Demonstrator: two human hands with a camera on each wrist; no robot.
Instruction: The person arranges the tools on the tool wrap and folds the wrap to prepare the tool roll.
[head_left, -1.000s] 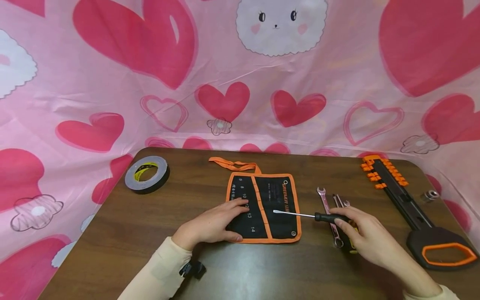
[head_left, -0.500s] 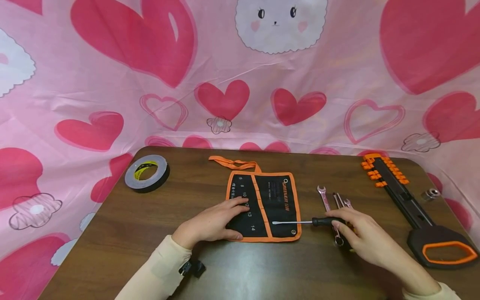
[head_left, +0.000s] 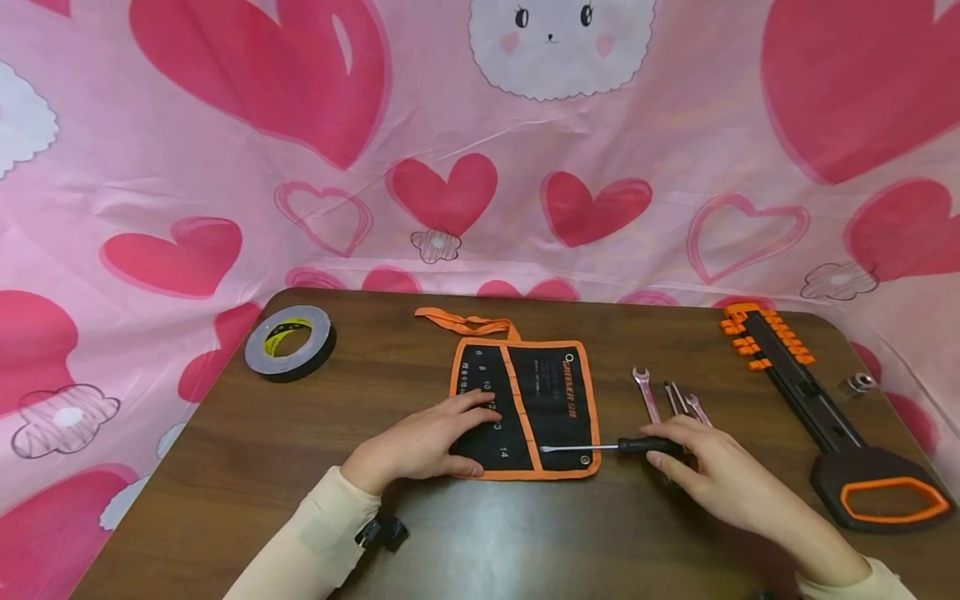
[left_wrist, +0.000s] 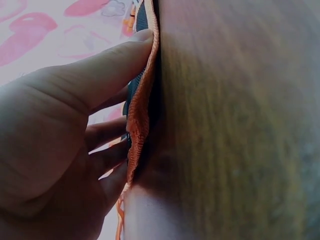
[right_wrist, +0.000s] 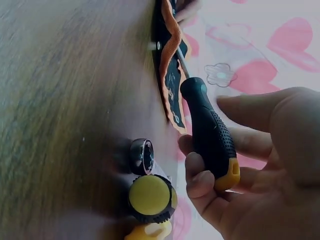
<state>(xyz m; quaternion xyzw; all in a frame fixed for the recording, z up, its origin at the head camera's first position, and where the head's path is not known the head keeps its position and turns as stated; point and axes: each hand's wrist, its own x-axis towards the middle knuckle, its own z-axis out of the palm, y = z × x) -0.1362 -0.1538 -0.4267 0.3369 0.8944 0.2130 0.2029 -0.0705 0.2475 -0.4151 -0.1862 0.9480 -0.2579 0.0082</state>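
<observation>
While pouch (head_left: 557, 396) lies flat, screwdriver (head_left: 636, 446) at pocket (head_left: 512, 437)

pouch (head_left: 551, 408): fine print illegible | wrenches (head_left: 648, 396): lower ends hidden, head view | left sleeve (head_left: 307, 533): cropped

Head: high over near side of worktop (head_left: 405, 375), facing forward-down, both far corners in. Left wrist: low, close to left hand (left_wrist: 55, 130), facing pouch (left_wrist: 141, 107), worktop at right. Right wrist: low, close, looking past screwdriver (right_wrist: 210, 125), worktop at left. Pouch common to all three
</observation>
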